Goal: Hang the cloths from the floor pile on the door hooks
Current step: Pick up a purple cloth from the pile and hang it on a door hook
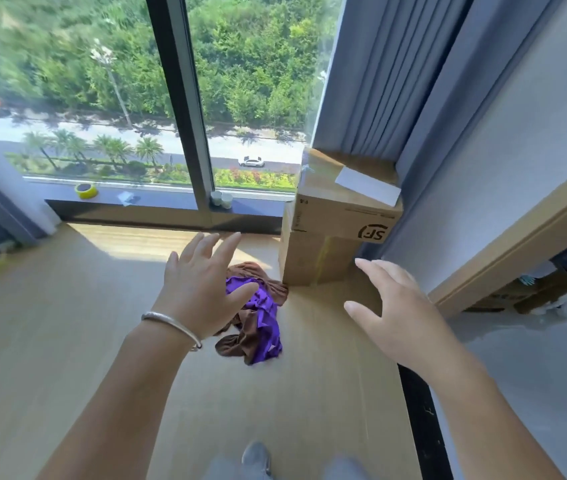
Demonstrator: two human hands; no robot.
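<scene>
A small pile of cloths lies on the wooden floor beside the cardboard boxes: a purple cloth (266, 322) tangled with a brown cloth (240, 344). My left hand (202, 289), with a silver bracelet on the wrist, is stretched out above the pile with fingers spread, holding nothing and covering part of the cloths. My right hand (400, 313) hangs open to the right of the pile, fingers straight, also holding nothing. No door hooks are in view.
Two stacked cardboard boxes (330, 237) stand against the grey curtain (379, 74) just beyond the pile. A large window with a dark sill (157, 206) carries a yellow tape roll (86, 190). A wooden door frame (517, 237) runs along the right.
</scene>
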